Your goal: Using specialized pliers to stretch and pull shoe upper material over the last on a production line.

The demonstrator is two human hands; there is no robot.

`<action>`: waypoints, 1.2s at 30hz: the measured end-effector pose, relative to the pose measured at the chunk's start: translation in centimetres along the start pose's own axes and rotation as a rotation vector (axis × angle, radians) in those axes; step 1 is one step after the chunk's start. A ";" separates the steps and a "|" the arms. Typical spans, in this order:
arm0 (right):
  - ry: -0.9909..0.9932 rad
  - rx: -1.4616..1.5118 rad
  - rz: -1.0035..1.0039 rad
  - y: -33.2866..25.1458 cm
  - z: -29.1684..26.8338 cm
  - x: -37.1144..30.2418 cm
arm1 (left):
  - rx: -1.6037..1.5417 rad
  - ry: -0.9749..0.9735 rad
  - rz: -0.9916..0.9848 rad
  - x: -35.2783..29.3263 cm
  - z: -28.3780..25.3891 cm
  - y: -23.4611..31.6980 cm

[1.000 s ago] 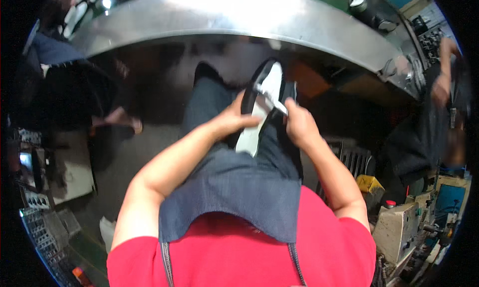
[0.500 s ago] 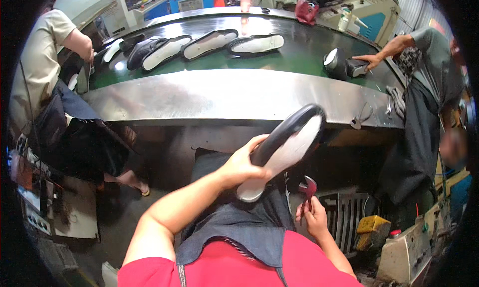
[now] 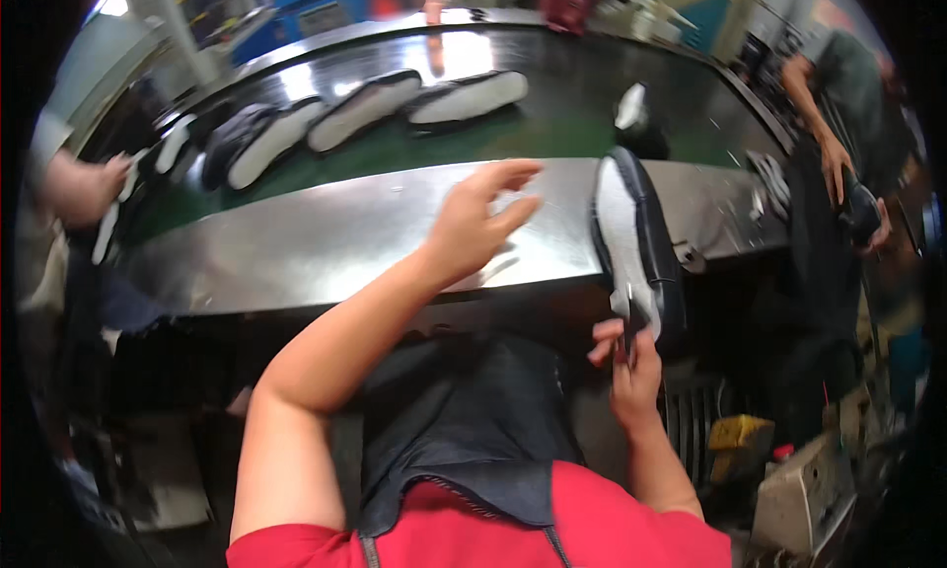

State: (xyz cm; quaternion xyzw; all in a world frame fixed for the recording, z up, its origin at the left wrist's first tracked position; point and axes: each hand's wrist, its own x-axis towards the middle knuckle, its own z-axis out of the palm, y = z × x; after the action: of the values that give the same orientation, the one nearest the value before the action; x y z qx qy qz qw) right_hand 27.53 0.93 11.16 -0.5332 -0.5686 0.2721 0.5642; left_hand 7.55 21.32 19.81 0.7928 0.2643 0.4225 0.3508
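A black shoe (image 3: 663, 237) with a pale, unfinished sole (image 3: 619, 213) stands toe away from me, its toe end over the metal edge of the bench and its heel toward me. My right hand (image 3: 633, 371) is closed round the handles of a pair of pincers (image 3: 633, 311). The pincers' head overlaps the heel end of the sole; whether the jaws grip it I cannot tell. To the left of the shoe, my left hand (image 3: 483, 218) is raised over the metal edge, fingers apart and holding nothing.
Several black shoes (image 3: 464, 99) lie soles up on the green belt, and another shoe (image 3: 636, 122) sits farther right. A metal tool (image 3: 691, 257) lies at the bench's edge (image 3: 326, 237). Co-workers stand on both sides; the right one holds a dark shoe (image 3: 860, 216).
My left hand has let go of the shoe, which has moved right and turned toe away. The pincers in my right hand have risen to its heel. The right co-worker has lifted a shoe off the belt.
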 end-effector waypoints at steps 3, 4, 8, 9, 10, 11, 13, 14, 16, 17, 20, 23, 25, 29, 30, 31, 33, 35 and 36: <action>0.133 -0.092 0.073 0.5 -1.2 3.3 | 0.016 -0.182 -0.077 -2.2 -0.9 -0.9; 0.097 -0.286 0.042 0.9 -2.6 4.2 | 0.091 -0.250 -0.058 -2.5 -0.8 -1.9; -0.004 -0.491 -0.365 2.6 -5.9 9.5 | 0.251 -0.173 0.364 0.9 5.6 0.0; 0.064 -0.368 -0.216 2.0 -5.9 9.4 | 0.165 -0.096 0.383 3.3 7.3 -0.5; 0.143 -0.246 -0.073 1.2 -6.0 9.2 | 0.077 -0.022 0.410 6.3 8.9 -0.9; 0.233 -0.110 0.032 1.5 -6.5 7.6 | 0.061 -0.027 0.432 8.4 10.2 -0.5; 0.425 0.138 -0.025 1.4 -7.4 4.0 | 0.210 -0.196 0.382 10.7 12.9 -0.4; 0.507 0.064 -0.049 1.5 -9.3 2.5 | 0.388 -0.357 0.388 11.2 14.5 -1.2; 0.614 -0.113 0.008 1.5 -11.8 1.8 | 0.718 -0.507 0.522 11.0 14.6 -0.5; 0.603 -0.113 0.091 2.1 -13.0 1.7 | 0.709 -0.473 0.579 10.9 14.8 -1.1; 0.595 0.114 0.109 3.6 -14.6 2.2 | 0.701 -0.471 0.610 11.4 15.0 -1.2; 0.597 0.131 0.137 3.5 -14.4 1.9 | 0.772 -0.504 0.611 12.0 13.7 -1.8; 0.593 0.150 0.134 3.6 -13.5 1.4 | 0.869 -0.502 0.642 13.2 11.5 -3.3; 0.461 0.176 0.157 2.6 -10.4 0.7 | 1.191 -0.248 0.455 16.9 9.2 -8.5; 0.404 0.220 0.183 3.0 -9.2 0.9 | 1.151 -0.179 0.308 17.0 9.0 -9.5; 0.341 0.228 0.196 3.5 -8.3 0.8 | 1.059 -0.248 0.198 16.9 9.3 -9.0; 0.222 0.295 0.320 3.8 -6.6 0.1 | 1.004 -0.311 0.224 15.5 8.1 -8.6; 0.086 0.337 0.428 4.5 -5.3 -1.3 | 1.033 -0.245 0.412 13.6 5.6 -10.1; 0.021 0.353 0.470 5.0 -4.6 -2.1 | 1.054 -0.167 0.386 13.2 3.2 -10.9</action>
State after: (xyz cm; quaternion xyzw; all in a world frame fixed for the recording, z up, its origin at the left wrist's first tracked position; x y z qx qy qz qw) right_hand 32.87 -0.90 6.82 -0.5466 -0.3674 0.4845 0.5757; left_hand 15.61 36.42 16.46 0.9253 0.2612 0.2260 -0.1564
